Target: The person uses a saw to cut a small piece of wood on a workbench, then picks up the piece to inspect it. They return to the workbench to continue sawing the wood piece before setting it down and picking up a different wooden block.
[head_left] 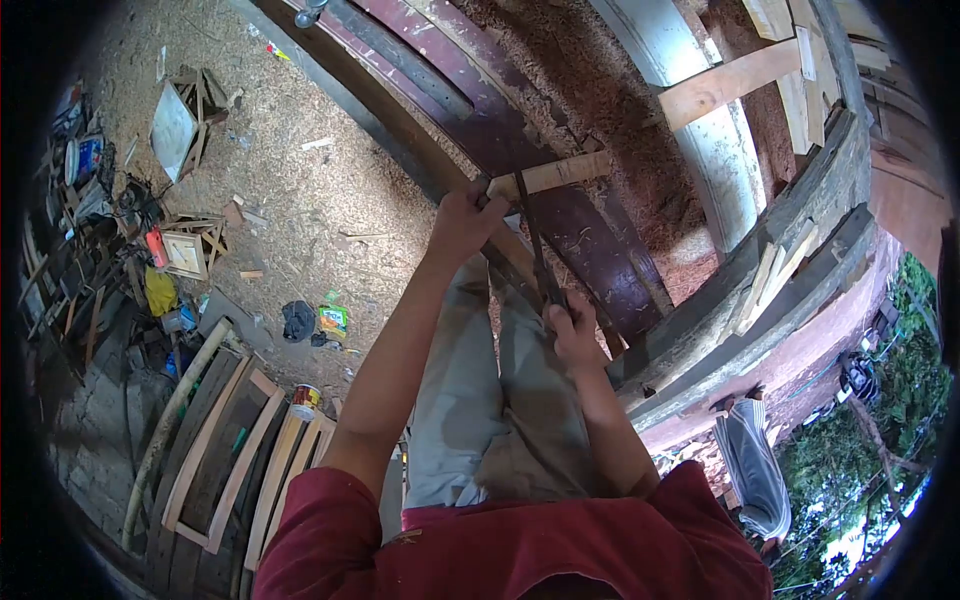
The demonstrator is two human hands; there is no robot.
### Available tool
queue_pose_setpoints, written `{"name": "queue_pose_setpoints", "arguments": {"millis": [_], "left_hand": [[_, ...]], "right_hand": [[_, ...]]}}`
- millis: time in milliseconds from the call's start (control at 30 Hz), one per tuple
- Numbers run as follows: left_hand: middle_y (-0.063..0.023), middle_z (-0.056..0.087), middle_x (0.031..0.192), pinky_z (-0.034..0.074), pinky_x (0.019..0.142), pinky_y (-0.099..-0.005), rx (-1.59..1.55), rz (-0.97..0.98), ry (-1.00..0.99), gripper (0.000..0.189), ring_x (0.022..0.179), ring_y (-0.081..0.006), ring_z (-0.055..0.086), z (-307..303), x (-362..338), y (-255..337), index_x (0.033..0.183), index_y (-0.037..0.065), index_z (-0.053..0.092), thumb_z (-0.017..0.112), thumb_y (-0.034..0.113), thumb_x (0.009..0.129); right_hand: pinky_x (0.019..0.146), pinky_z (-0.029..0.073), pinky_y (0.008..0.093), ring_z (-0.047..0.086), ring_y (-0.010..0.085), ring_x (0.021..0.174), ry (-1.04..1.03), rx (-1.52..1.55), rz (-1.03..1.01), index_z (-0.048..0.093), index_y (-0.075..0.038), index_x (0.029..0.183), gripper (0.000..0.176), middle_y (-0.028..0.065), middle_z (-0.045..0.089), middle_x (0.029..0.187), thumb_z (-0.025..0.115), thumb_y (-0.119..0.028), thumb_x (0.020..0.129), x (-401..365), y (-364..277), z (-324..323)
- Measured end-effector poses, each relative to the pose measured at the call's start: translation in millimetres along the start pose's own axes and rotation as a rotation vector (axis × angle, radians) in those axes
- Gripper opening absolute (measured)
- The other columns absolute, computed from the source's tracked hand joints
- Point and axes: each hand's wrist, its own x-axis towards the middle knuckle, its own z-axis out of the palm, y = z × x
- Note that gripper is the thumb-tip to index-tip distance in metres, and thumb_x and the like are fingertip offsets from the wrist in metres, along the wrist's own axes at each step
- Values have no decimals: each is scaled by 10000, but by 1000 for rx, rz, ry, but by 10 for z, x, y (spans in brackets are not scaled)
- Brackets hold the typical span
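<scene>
My left hand (468, 222) is closed on the near end of a short, pale wooden piece (560, 175), which lies across dark red boards (600, 245). In my right hand (575, 330) is the handle end of a long, thin, dark tool (533, 232). Its narrow blade runs up across the wooden piece, just right of my left fingers. Whether it is a saw or a file I cannot make out. The blade seems to touch the wood, close to its held end.
A long wooden beam (385, 125) runs beside the red boards. Wood shavings (310, 190) cover the floor. Wooden frames (225, 460) and a tin can (306, 400) are at lower left. Weathered timbers (740, 310) stand at right, with a person in striped clothing (752, 465) beyond.
</scene>
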Motion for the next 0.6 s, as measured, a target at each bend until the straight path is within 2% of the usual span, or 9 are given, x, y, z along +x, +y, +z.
{"name": "queue_pose_setpoints", "arguments": {"millis": [100,200,267,367,433,500,600], "left_hand": [[-106,678,715,502,625,-364,-29,-9,-22,378,659,-137,627,-12,-4,11,1043,-35,727,700,320,915],[-102,677,702,502,611,-367,-34,2,-48,392,649,-136,631,12,47,-141,1050,-47,728,698,322,921],[-96,674,688,498,597,-367,52,29,-23,396,636,-131,627,2,58,-87,1050,-53,728,698,321,923],[-95,669,669,495,582,-375,23,-70,49,381,616,-144,631,6,-72,178,1032,-45,727,698,319,921],[-95,669,669,495,582,-377,30,-77,19,380,614,-156,635,-4,-57,165,1027,-41,727,696,322,919],[-96,670,674,496,585,-377,19,-79,4,380,619,-165,641,-5,-39,147,1027,-39,728,695,324,918],[-97,670,690,497,595,-375,-10,-72,-1,383,634,-167,644,12,-48,105,1033,-37,731,700,327,916]], "right_hand": [[763,495,290,607,110,850,23,29,26,628,19,1193,249,38,660,963,694,-136,1011,-280,-49,-69],[780,501,307,616,119,863,5,-40,-39,626,25,1224,271,49,666,977,688,-139,1018,-136,-92,10],[794,504,310,620,124,877,54,-153,19,607,22,1248,291,59,666,994,690,-139,1019,149,206,0],[847,514,324,629,146,933,-57,-126,58,561,11,1317,373,89,662,1064,707,-163,1021,185,123,-15],[888,517,333,631,164,984,-96,-58,51,530,3,1362,430,111,654,1125,719,-178,1021,-4,136,-114],[926,515,340,627,179,1037,-48,-10,28,504,-4,1396,473,130,643,1187,725,-185,1020,-307,296,-231],[945,514,356,621,188,1071,65,-64,-20,517,9,1350,432,136,632,1186,726,-169,1017,-287,379,-172]]}}
